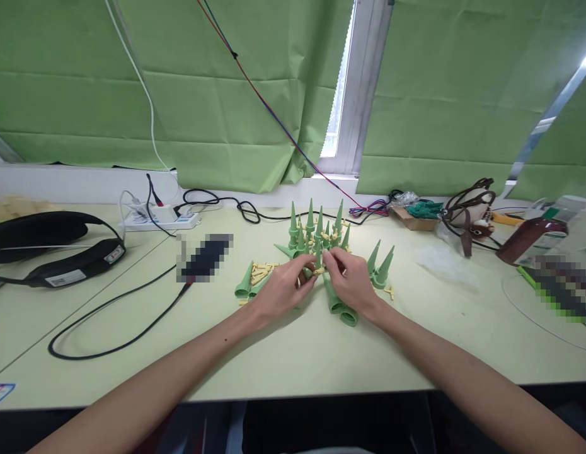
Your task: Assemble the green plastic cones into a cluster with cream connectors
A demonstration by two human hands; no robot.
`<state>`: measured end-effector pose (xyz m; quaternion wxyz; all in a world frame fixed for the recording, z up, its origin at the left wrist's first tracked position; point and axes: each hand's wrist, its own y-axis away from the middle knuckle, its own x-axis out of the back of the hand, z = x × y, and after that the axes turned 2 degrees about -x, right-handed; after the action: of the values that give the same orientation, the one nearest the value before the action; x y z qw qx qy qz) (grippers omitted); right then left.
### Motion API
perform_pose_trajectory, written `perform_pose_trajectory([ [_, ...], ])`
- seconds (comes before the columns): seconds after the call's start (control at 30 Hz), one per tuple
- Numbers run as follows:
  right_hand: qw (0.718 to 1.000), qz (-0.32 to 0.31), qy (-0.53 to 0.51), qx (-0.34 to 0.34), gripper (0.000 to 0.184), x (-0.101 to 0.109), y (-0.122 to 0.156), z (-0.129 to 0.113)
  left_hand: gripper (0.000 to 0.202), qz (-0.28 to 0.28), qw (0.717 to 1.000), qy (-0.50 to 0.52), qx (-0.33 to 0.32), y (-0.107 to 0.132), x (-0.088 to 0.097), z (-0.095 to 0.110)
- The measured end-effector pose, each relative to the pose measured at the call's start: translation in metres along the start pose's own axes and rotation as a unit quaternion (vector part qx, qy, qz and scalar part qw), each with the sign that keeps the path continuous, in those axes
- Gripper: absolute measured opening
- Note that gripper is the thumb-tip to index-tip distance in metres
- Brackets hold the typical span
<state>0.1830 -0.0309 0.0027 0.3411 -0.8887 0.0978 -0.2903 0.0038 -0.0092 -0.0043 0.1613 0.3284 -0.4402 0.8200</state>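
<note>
My left hand [284, 288] is closed round a green plastic cone spike [308, 272] at the middle of the table. My right hand [350, 277] pinches a small cream-coloured peg [319, 270] against the end of that cone. Behind my hands several green cones [315, 232] stand upright in a cluster. More cones lie flat: a pair [249, 284] to the left, others [339, 306] under my right wrist, and two [380, 266] upright at the right. A heap of small cream pegs [261, 272] lies left of my left hand.
A pale green table [293, 359] runs to a front edge near me. A black headset [51, 246] and a black cable [118, 328] lie at the left. A white power strip [160, 217] sits at the back. Bags, a box and a brown bottle [529, 239] crowd the right.
</note>
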Motion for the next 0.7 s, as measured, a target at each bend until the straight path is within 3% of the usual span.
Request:
perform_pose_trajectory([
  [0.13,0.999,-0.003,-0.034,0.035,0.027,0.001,0.005,-0.007,0.038,-0.036,0.998,0.014,0.058,0.000,0.001,0.004],
  [0.3,0.996,-0.031,-0.063,0.062,0.015,-0.001,0.010,-0.008,0.042,-0.038,0.995,0.012,0.094,-0.002,0.001,0.009],
  [0.47,0.994,-0.056,-0.042,0.079,0.014,-0.004,0.010,-0.006,0.045,-0.048,0.994,0.022,0.100,-0.002,0.002,0.012],
  [0.7,0.989,-0.029,-0.013,0.144,0.011,-0.008,0.008,0.000,0.043,-0.053,0.994,0.007,0.092,-0.001,0.000,0.011],
])
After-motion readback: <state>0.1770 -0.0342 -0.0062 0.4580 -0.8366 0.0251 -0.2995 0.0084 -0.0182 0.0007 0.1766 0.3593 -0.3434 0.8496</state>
